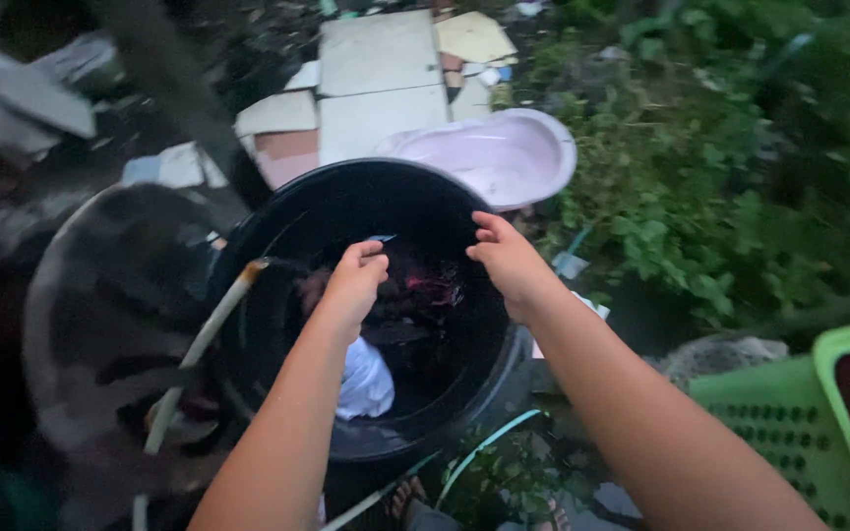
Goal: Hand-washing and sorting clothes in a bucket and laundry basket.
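A dark, wet garment (415, 295) is held above the middle of the round black plastic tub (277, 236), pinched by the left hand (354, 280) and the right hand (509, 261). If the grip slackens, it could be dropped; the pale hose (204, 344) on the left rim could be knocked off.

Black tub (277, 211) and flat slabs (379, 84) on ground (582, 447).

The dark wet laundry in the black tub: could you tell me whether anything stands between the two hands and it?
Nothing visible does. The left hand and right hand hang directly over the dark laundry inside the black tub. The hose comes over the tub's left rim, beside the left hand, not beneath it.
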